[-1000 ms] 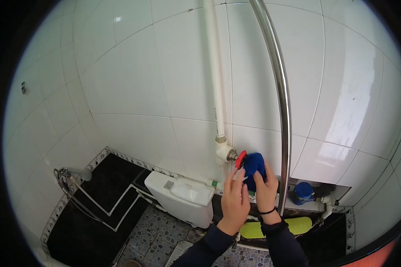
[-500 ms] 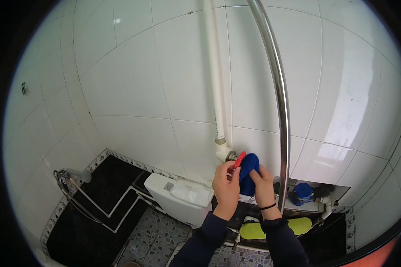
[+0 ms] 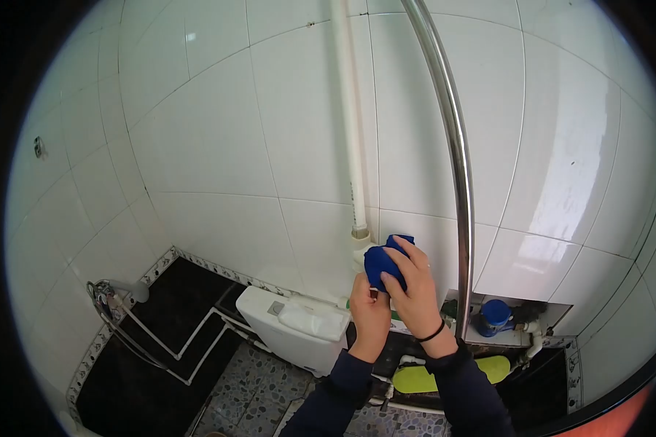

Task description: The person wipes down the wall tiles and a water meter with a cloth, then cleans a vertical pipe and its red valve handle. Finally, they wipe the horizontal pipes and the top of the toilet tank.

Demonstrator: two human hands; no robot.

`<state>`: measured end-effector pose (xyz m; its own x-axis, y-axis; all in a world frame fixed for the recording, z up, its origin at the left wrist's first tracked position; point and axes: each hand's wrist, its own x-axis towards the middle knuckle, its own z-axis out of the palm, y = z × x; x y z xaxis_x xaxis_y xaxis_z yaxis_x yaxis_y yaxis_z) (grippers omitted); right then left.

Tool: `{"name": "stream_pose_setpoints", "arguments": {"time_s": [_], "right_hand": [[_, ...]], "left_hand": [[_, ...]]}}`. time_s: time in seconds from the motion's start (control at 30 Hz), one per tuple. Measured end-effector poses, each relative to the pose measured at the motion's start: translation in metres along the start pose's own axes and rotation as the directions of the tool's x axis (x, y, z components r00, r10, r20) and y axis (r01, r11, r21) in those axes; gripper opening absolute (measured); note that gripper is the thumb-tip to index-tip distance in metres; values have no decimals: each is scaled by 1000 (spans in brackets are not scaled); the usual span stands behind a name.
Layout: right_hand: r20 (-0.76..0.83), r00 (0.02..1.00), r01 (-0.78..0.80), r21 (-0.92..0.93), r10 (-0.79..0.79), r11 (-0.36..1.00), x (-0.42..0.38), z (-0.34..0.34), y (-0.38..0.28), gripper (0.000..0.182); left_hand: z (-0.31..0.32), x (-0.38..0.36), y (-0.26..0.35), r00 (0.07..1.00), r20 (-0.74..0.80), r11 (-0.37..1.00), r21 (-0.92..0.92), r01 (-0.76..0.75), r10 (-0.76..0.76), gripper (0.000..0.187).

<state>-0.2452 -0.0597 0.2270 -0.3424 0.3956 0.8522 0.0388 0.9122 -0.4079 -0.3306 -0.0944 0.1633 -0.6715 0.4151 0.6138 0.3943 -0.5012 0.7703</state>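
In the head view, my right hand (image 3: 415, 295) grips a bunched blue cloth (image 3: 381, 268) and presses it around the end of the elbow fitting (image 3: 360, 246) on the white pipe (image 3: 348, 131). Just below the cloth, my left hand (image 3: 369, 324) has its fingers curled in. What those fingers hold, if anything, is hidden. The cloth and fingers cover the red tap handle and most of the metal joint at the fitting.
A curved chrome rail (image 3: 455, 146) passes right of my hands. Lower left stands a white cistern (image 3: 299, 328) with a translucent packet on its lid. A water meter with a blue lid (image 3: 496, 313) sits in a wall recess, above a yellow-green oblong thing (image 3: 488, 369).
The blue cloth has moved up and left onto the fitting, with my right hand over it. My left hand has dropped slightly, and the red handle has gone from sight.
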Motion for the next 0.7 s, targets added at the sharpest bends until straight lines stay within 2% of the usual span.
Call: {"name": "stream_pose_setpoints", "arguments": {"time_s": [0.1,0.13,0.27,0.37,0.4,0.5,0.6,0.7], "right_hand": [[28,999,-44,-53,46,998,11,4,3,33],[-21,998,-63,-51,62,997,14,8,5,28],[-86,953,-279,122,291,952,14,13,23,27],[-68,910,-388,206,409,898,5,14,35,27],[-30,881,-456,212,473,864,5,6,29,27],[-76,882,-418,327,464,848,-5,11,44,27],[-59,809,-497,464,585,733,-22,18,57,25],[182,688,-608,674,703,421,-40,19,56,23]], "left_hand": [[-1,1,0,999,37,1000,19,-8,7,21],[-1,1,1,998,53,999,37,-19,17,21],[2,10,13,998,12,989,131,-67,66,17],[9,10,22,999,-45,1000,4,13,-12,13],[9,10,22,999,-43,999,44,-24,26,14],[10,10,24,994,-35,985,140,-102,108,14],[7,6,30,992,-46,976,194,-103,114,15],[4,-1,23,992,-65,972,219,-88,104,14]]}}
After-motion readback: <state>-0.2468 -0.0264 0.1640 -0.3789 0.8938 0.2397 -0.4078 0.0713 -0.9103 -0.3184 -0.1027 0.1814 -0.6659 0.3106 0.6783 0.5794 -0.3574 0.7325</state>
